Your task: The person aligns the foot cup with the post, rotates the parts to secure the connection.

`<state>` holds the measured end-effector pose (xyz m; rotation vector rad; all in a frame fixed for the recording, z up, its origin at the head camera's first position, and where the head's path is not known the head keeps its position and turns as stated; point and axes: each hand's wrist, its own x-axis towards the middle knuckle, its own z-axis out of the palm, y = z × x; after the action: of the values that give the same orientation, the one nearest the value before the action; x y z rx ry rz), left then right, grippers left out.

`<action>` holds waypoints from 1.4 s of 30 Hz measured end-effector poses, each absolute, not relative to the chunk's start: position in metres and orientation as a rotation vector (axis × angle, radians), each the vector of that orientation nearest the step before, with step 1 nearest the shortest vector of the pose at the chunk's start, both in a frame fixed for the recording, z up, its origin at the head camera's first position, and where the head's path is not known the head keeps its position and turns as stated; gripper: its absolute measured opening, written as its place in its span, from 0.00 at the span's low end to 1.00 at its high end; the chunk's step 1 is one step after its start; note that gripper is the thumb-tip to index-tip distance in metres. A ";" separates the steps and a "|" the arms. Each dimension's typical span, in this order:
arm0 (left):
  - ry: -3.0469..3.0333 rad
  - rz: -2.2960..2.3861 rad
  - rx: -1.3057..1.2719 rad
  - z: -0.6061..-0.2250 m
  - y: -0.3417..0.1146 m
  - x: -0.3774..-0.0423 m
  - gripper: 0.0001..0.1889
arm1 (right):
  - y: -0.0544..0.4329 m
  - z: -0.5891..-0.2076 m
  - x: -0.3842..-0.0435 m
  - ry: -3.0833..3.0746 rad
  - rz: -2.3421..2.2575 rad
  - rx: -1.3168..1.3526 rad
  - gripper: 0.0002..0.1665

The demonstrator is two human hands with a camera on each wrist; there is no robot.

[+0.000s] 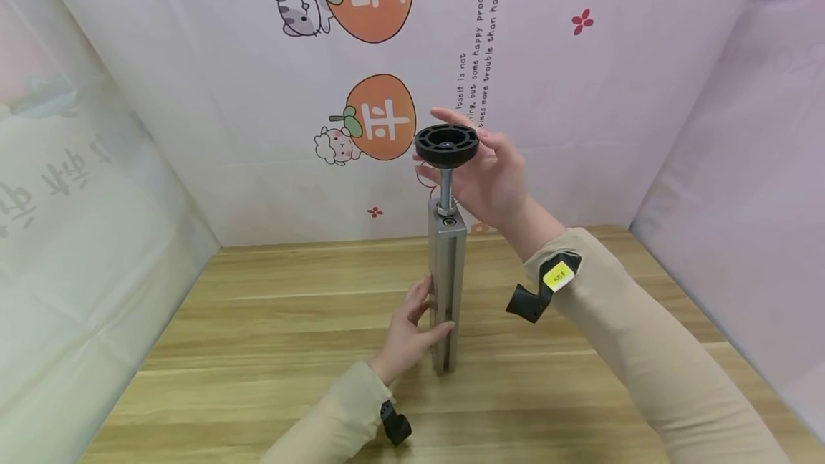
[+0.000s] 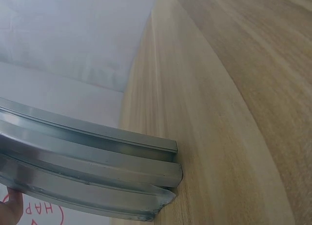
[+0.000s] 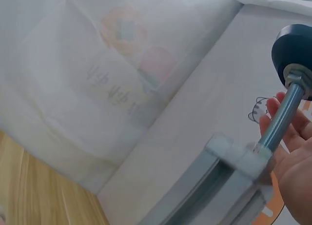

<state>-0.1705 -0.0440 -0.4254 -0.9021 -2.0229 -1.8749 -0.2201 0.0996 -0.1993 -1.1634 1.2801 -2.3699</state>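
Note:
An upright silver aluminium profile (image 1: 447,271) stands on the wooden table, its lower end at the tabletop in the left wrist view. My left hand (image 1: 406,335) grips it low down, thumb across the front and fingers at its left side. From its top end rises a threaded bolt (image 1: 445,188) with a nut (image 1: 446,210) near the bottom, carrying a round black levelling foot (image 1: 447,156). Around this foot my right hand (image 1: 493,181) is spread loosely, thumb at the right rim and fingers reaching behind it. In the right wrist view, fingers (image 3: 292,125) show behind the bolt (image 3: 282,118).
The wooden table (image 1: 271,321) runs back to a white cloth backdrop (image 1: 548,92) printed with orange fruit and lettering. More white cloth hangs at the left (image 1: 84,163) and right (image 1: 741,199). Each wrist wears a black camera mount.

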 end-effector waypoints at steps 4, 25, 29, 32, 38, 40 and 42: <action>-1.982 -1.860 -0.930 -0.428 -0.044 -0.174 0.48 | 0.097 -0.188 -0.219 1.140 -2.365 -1.147 0.40; -2.020 -1.890 -0.901 -0.425 -0.044 -0.172 0.42 | 0.096 -0.183 -0.215 1.042 -2.420 -1.212 0.22; -2.068 -1.901 -0.861 -0.425 -0.044 -0.171 0.41 | 0.096 -0.185 -0.214 1.044 -2.420 -1.240 0.20; -2.075 -1.894 -0.855 -0.425 -0.043 -0.172 0.40 | 0.098 -0.186 -0.214 1.056 -2.428 -1.248 0.19; -2.064 -1.904 -0.854 -0.424 -0.041 -0.171 0.40 | 0.100 -0.188 -0.213 1.126 -2.469 -1.261 0.15; -2.049 -1.909 -0.852 -0.423 -0.041 -0.171 0.40 | 0.099 -0.188 -0.214 1.196 -2.474 -1.289 0.14; -2.030 -1.909 -0.860 -0.424 -0.041 -0.170 0.40 | 0.098 -0.190 -0.214 1.271 -2.473 -1.326 0.15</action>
<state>-0.1703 -0.0414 -0.4243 -0.8596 -2.0303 -1.9092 -0.2140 0.0979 -0.1899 -1.3259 1.2712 -2.4726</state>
